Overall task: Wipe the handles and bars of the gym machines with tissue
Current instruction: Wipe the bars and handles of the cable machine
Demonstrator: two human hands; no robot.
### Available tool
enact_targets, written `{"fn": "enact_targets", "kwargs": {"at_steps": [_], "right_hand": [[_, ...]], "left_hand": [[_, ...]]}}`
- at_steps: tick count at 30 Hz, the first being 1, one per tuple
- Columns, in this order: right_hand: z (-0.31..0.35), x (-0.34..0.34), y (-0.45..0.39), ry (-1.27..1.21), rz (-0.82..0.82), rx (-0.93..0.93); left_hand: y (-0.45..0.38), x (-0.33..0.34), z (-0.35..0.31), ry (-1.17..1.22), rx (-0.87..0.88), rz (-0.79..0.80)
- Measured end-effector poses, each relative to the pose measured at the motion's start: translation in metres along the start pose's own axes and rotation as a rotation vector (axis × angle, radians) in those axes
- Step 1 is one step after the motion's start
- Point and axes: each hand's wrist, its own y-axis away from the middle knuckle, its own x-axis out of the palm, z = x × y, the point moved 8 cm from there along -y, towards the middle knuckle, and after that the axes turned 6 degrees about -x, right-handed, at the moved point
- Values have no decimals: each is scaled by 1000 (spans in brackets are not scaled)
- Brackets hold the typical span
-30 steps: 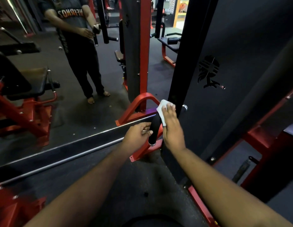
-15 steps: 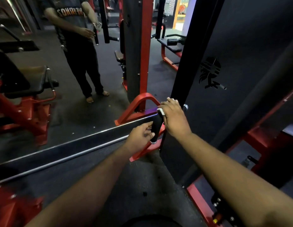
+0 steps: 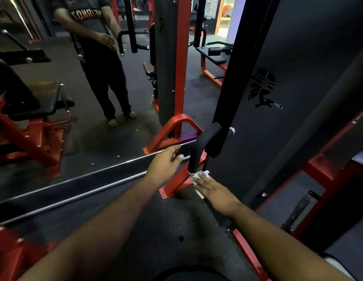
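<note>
A black foam-covered handle [image 3: 200,147] juts from the dark machine panel [image 3: 294,82] near the floor. My right hand [image 3: 215,189] lies flat with straight fingers on a white tissue [image 3: 198,179], pressing it at the handle's lower end beside the red base bracket [image 3: 176,181]. My left hand [image 3: 166,161] hovers just left of the handle, fingers loosely curled, holding nothing.
A wall mirror with a chrome lower rail [image 3: 81,175] reflects a standing person, a red upright [image 3: 179,63] and benches. A red and black seat machine [image 3: 28,118] sits at the left. Red frame bars [image 3: 330,179] lie at the right.
My right hand slid the tissue from the top of the handle down to its lower end. My left hand let go of the handle and drew slightly left.
</note>
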Motion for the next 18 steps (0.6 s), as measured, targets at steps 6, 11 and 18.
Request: {"fn": "enact_targets", "kwargs": {"at_steps": [6,11,18], "right_hand": [[-105,-54,50,-400,-437,468],[-168,-90,40,-487,-640,618],[-199,-61,-23,-374,-180,260]], "left_hand": [[-9,25,-70,-207,186,-25],[-32,49,-112,-409,200,-108],[-50,63,-120,-499,93,-269]]}}
